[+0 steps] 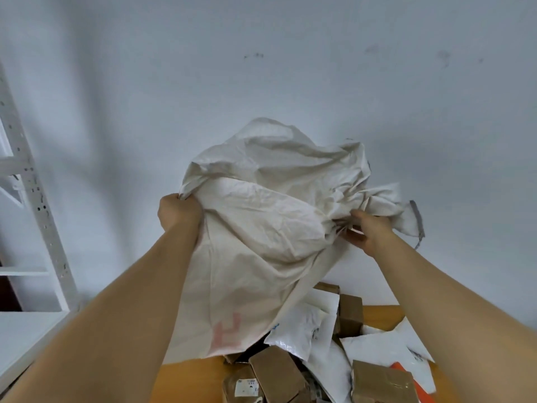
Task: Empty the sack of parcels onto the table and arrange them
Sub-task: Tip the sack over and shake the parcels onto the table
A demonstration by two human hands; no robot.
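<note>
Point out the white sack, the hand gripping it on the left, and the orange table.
white sack [261, 228], head view, on its crumpled middle.
left hand [178, 212], head view, on the knuckles.
orange table [189, 382], head view, on bare top.

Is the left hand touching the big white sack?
Touching. The head view shows the left hand with fingers curled tight round a bunched corner of the white sack, holding it up.

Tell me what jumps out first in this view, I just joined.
A big crumpled white sack fills the centre, held up by the left hand and the right hand gripping its fabric. Below it, brown boxes and white mailers lie heaped on the orange table.
</note>
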